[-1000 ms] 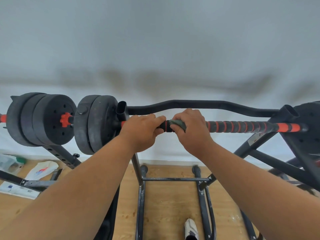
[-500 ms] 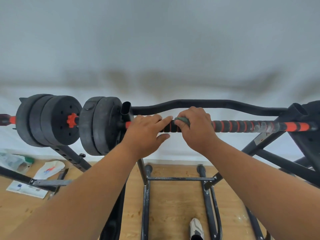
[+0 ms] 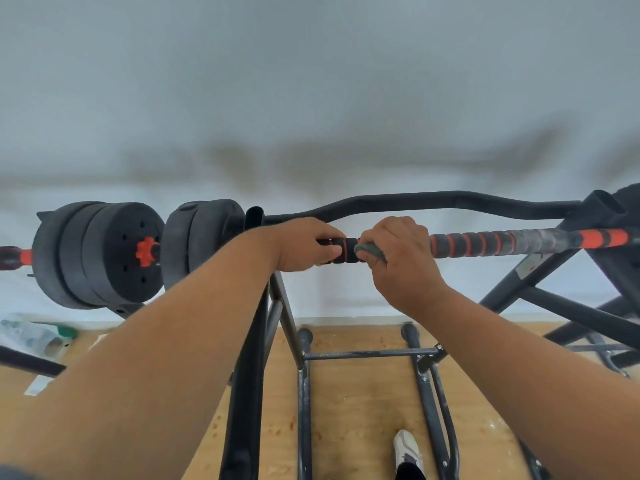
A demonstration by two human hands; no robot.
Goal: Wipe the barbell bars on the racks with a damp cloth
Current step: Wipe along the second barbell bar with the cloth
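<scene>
Barbell bar [image 3: 485, 242] lies level across the rack [image 3: 277, 306], mid-frame, plates [image 3: 100, 254] stacked at left. Left hand [image 3: 301, 244] curled around the ribbed sleeve, steadying. Right hand [image 3: 401, 251] just beside it, grip pinching the dark green cloth [image 3: 369, 252] against the bar. Judged: bar heavy, stiff, will roll; cloth limp. Best held wrapped round the ribbed foam, rubbing along towards the scuffed stretch at right

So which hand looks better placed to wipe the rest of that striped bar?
The right hand, probably. It already has the green cloth wrapped on the barbell bar, and the unwiped striped grip stretches away on its side. The left hand grips the bar bare, near the weight plates, seemingly steadying it.
</scene>
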